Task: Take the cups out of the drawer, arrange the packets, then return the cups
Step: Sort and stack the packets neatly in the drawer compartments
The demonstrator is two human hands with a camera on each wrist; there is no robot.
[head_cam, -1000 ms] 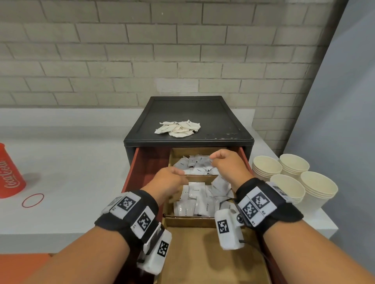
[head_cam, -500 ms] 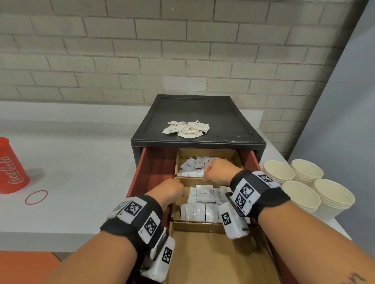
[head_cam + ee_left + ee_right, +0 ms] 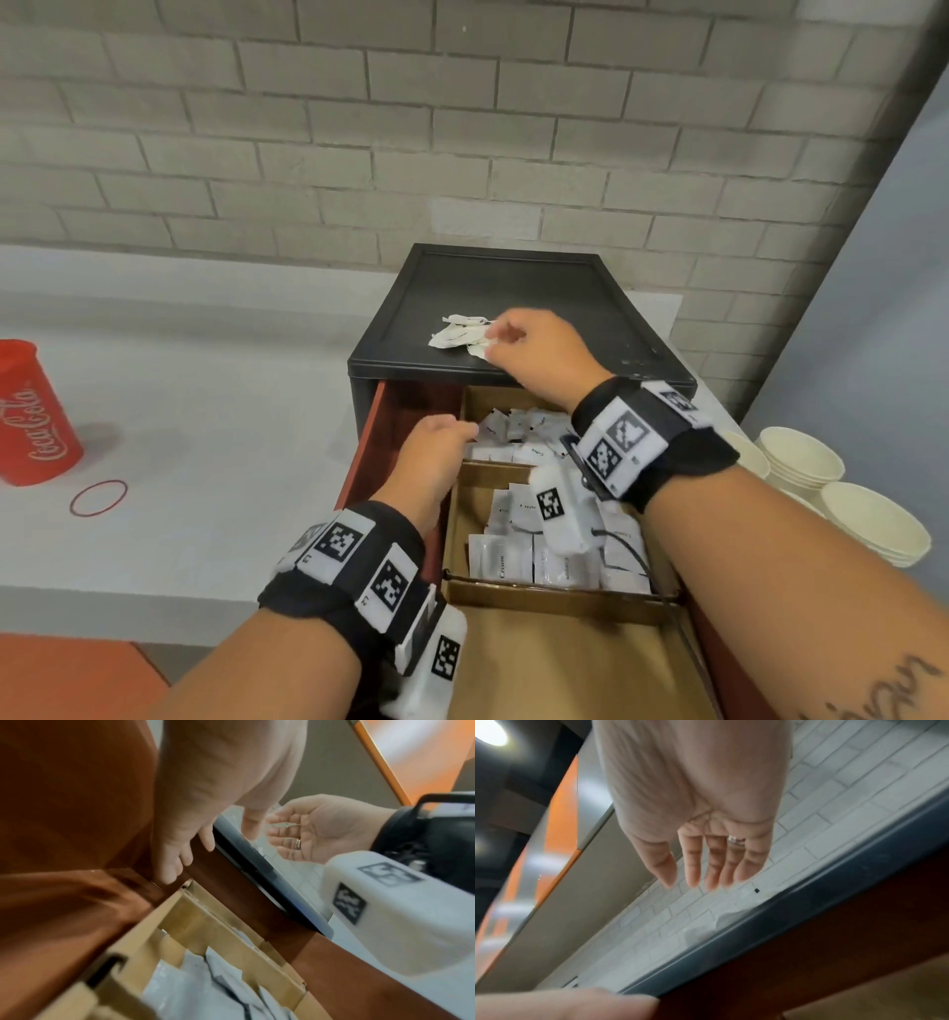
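While our left hand hangs loosely curled inside the open drawer, holding nothing, our right hand hovers over crumpled packets on the cabinet top. Its fingers are straight and relaxed.

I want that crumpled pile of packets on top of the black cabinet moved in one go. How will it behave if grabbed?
The crumpled packets look thin and creased, so probably floppy and very light. They lie loose, so some would likely slip from one grab. The right hand is already over them.
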